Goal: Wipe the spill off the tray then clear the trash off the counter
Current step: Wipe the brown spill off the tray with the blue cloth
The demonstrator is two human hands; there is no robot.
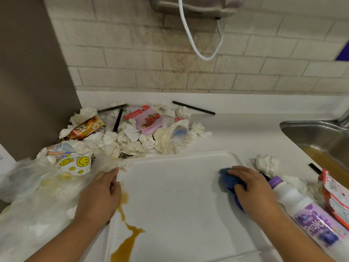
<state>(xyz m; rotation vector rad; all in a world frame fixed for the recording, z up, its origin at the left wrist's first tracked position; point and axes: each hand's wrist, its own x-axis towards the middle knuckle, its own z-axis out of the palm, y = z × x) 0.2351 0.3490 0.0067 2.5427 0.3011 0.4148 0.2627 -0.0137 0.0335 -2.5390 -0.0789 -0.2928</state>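
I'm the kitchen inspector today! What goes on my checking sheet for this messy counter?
Surface: white counter, littered.
Job's things: tray has a brown spill on its left side, not yet wiped; blue cloth lies on its right side.
Clutter: trash pile of tissues and wrappers behind the tray; straw near the wall; bag at left; bottle lying at right.
Hands: left hand rests on the tray's left rim; right hand grips the cloth.
Cables: white cable loops down the wall.
Surroundings: brick wall; steel sink holding brown liquid.
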